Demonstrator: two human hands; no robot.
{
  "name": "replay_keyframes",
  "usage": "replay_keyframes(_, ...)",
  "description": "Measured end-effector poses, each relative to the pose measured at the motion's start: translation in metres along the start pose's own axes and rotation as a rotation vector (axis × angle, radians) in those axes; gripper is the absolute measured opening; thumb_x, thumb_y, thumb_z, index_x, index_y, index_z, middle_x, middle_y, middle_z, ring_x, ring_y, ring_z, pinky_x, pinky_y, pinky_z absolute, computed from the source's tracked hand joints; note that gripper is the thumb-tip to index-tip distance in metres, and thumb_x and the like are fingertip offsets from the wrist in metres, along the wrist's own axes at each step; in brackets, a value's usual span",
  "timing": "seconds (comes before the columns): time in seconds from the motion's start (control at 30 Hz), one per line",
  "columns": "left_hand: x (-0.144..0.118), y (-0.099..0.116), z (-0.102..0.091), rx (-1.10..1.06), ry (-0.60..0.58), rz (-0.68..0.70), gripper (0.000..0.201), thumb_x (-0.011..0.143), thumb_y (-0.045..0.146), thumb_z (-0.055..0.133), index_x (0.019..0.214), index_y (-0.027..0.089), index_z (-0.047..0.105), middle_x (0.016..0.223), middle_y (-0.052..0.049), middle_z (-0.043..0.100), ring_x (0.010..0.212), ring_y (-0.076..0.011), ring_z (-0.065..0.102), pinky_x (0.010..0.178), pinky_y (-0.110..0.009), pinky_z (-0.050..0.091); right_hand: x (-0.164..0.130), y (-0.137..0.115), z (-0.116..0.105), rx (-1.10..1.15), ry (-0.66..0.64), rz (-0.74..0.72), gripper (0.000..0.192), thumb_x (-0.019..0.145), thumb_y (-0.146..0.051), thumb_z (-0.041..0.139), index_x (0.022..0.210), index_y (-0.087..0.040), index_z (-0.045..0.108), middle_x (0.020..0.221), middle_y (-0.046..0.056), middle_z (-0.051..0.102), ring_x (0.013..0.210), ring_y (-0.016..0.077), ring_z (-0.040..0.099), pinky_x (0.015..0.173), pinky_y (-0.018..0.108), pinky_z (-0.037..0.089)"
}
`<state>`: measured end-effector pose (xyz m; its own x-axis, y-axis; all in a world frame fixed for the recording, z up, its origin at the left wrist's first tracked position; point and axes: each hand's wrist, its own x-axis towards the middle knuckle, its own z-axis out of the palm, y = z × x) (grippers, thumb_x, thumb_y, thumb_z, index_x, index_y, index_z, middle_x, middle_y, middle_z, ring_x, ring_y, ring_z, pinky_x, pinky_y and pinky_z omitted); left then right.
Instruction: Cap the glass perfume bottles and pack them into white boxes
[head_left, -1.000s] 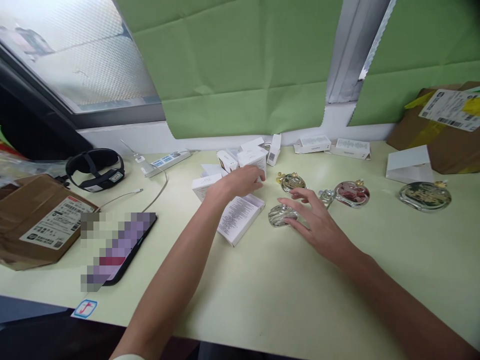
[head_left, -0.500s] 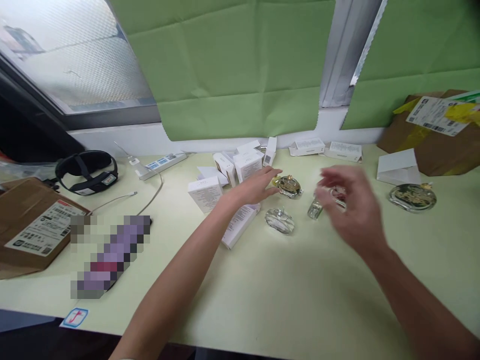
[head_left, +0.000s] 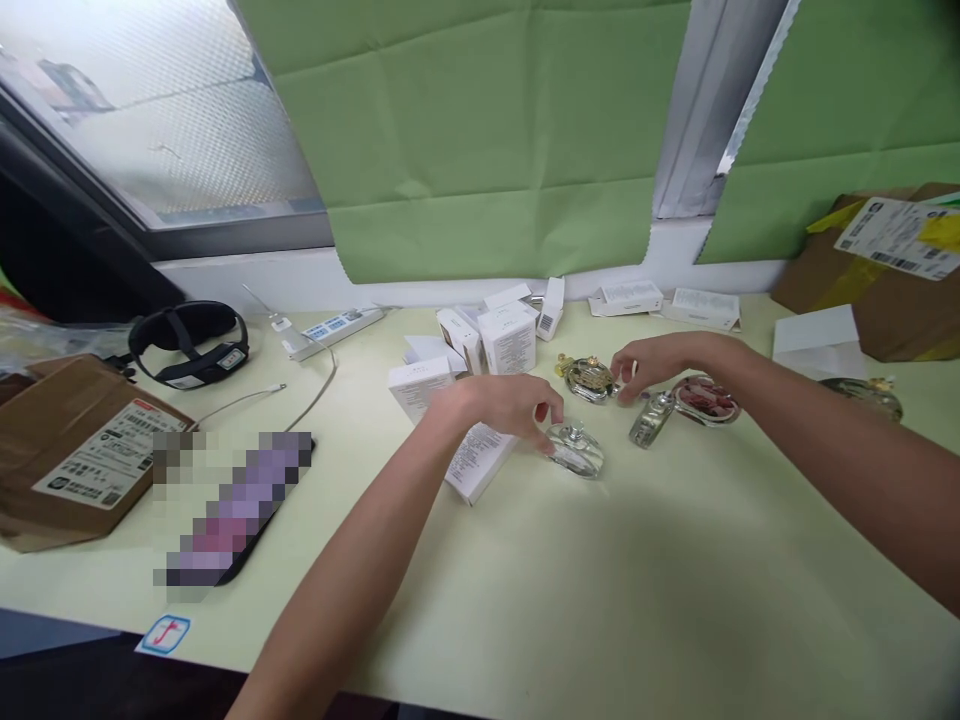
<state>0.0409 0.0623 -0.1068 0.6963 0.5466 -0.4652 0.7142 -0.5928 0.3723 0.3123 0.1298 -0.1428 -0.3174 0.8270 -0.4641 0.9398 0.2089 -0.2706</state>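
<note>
Glass bottle [head_left: 576, 450] partly hidden beneath left hand [head_left: 501, 403] fingertips.

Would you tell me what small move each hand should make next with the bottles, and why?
Probably close the left hand on the clear round bottle: its fingertips already touch that bottle's near edge, though no grip shows. The right hand rests at the gold-patterned bottle, so it likely only needs to pinch it.

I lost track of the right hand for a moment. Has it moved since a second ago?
Yes. The right hand has gone from beside the clear bottle to the far side, toward the wall, and now touches the gold bottle.
</note>
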Motion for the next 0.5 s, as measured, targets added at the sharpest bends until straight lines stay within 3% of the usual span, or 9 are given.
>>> replay_keyframes(0.2, 0.002, 0.006, 0.003, 0.025, 0.017, 0.012, 0.049, 0.077, 0.064, 0.062, 0.106, 0.025, 0.061, 0.111, -0.004, 0.062, 0.093, -0.0204, 0.058, 0.074, -0.029, 0.042, 0.018, -0.004, 0.009, -0.017, 0.024, -0.046, 0.030, 0.059, -0.041, 0.077, 0.083, -0.024, 0.070, 0.093, 0.008, 0.074, 0.087, 0.0303, 0.067, 0.071, 0.037, 0.046)
replay_keyframes(0.3, 0.002, 0.008, 0.005, 0.032, 0.019, 0.023, 0.046, 0.077, 0.064, 0.061, 0.100, 0.025, 0.058, 0.109, -0.004, 0.061, 0.090, -0.0204, 0.058, 0.069, -0.029, 0.040, 0.015, 0.002, 0.001, -0.008, 0.064, -0.036, 0.032, 0.060, -0.042, 0.075, 0.086, -0.022, 0.071, 0.098, 0.009, 0.074, 0.089, 0.0310, 0.066, 0.072, 0.037, 0.048)
replay_keyframes(0.4, 0.002, 0.010, 0.006, 0.043, 0.027, 0.011, 0.045, 0.077, 0.066, 0.060, 0.094, 0.024, 0.055, 0.107, -0.004, 0.061, 0.087, -0.0204, 0.057, 0.065, -0.030, 0.039, -0.013, 0.010, -0.013, 0.021, 0.134, -0.008, 0.043, 0.067, -0.047, 0.072, 0.100, -0.020, 0.072, 0.109, 0.012, 0.073, 0.096, 0.0312, 0.067, 0.077, 0.039, 0.050)
replay_keyframes(0.5, 0.002, 0.012, 0.007, 0.044, 0.031, -0.007, 0.045, 0.077, 0.066, 0.059, 0.093, 0.024, 0.055, 0.108, -0.005, 0.061, 0.086, -0.0207, 0.057, 0.064, -0.030, 0.039, -0.058, 0.012, -0.019, 0.074, 0.249, -0.029, 0.045, 0.075, -0.055, 0.067, 0.107, -0.025, 0.073, 0.116, 0.008, 0.073, 0.099, 0.0287, 0.067, 0.078, 0.037, 0.052)
